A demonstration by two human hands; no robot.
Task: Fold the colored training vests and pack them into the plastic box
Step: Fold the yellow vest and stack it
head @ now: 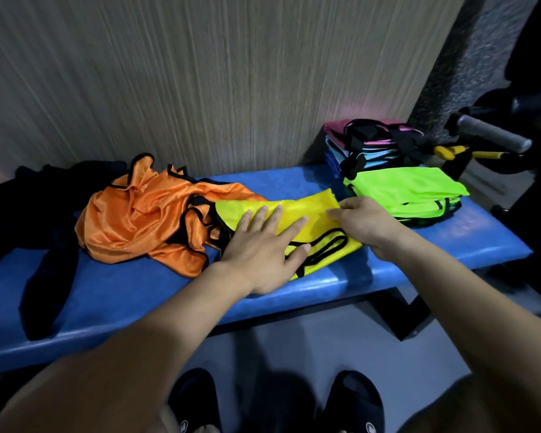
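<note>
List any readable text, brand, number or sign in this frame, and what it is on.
No text can be read here.
Left shoe: small round white logo near the toe, too small to read.
Right shoe: same round logo, too small to read.
Yellow vest, orange vests, green vests: no print visible.

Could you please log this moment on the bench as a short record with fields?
surface: blue bench
being folded: yellow vest, lying on the bench
left hand: flat on the yellow vest, fingers spread
right hand: fingers pinch the vest's right edge
unfolded: orange vests in a crumpled heap to the left
folded: green vests stacked at right, pink and blue stack behind
dark garment: far left
plastic box: not in view
</note>
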